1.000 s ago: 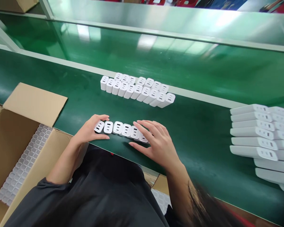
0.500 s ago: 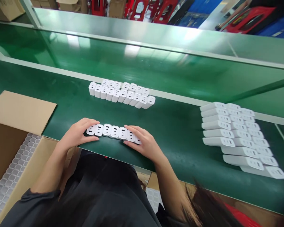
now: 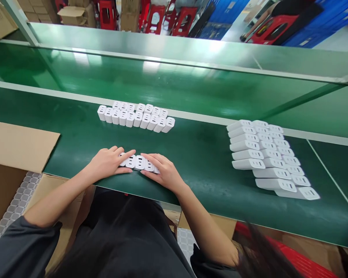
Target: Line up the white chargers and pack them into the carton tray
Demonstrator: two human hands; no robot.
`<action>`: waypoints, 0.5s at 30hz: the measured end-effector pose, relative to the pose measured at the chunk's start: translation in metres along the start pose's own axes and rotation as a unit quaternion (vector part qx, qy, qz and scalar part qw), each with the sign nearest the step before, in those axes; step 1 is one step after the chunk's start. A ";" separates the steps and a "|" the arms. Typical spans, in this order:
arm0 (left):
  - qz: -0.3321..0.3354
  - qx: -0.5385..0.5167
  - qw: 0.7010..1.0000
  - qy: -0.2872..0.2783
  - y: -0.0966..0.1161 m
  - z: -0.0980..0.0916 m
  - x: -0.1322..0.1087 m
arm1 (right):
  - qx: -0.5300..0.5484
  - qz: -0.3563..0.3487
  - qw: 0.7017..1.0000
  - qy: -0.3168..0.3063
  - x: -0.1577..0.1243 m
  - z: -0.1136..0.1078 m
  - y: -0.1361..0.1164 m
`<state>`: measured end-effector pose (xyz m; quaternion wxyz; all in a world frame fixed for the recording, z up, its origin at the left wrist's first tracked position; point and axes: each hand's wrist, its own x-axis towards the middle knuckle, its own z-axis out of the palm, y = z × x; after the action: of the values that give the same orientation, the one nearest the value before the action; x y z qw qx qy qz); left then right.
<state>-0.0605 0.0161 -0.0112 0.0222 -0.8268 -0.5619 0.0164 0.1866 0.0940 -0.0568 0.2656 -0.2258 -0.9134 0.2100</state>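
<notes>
A short row of white USB chargers [image 3: 139,162] stands upright near the table's front edge, port ends facing up. My left hand [image 3: 108,164] is closed round the left end of this row, thumb in front and fingers behind. Round the right end, my right hand [image 3: 164,172] is closed in the same way. Both hands partly cover the outer chargers. Farther back, a double row of white chargers [image 3: 137,119] stands against the ledge. At the right, a staggered block of several white chargers [image 3: 266,154] has its port ends turned right.
An open cardboard box [image 3: 20,144] at the left holds many white pieces in rows. The green table [image 3: 197,162] is bounded at the back by a pale ledge [image 3: 203,117]. Red stools [image 3: 155,19], blue crates [image 3: 220,17] and a seated person's arm show beyond.
My left hand has slid right along the row and covers more of it, closer to my right hand. The whole view has shifted, with the charger block now farther left.
</notes>
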 end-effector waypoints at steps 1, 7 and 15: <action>0.004 0.000 1.000 0.005 0.000 0.001 0.000 | 0.001 -0.001 1.000 0.000 0.000 0.000 0.000; -0.035 -0.098 0.994 0.013 -0.008 0.002 -0.004 | -0.008 -0.002 1.000 0.014 0.000 0.002 -0.002; -0.337 -0.763 0.505 0.222 0.024 0.000 -0.051 | -0.051 -0.095 0.979 0.172 -0.003 -0.015 -0.015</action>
<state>-0.0566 -0.0401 -0.0120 -0.4889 -0.2489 -0.5702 -0.6114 0.1933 0.0843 -0.0391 0.4255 -0.1837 -0.8811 0.0946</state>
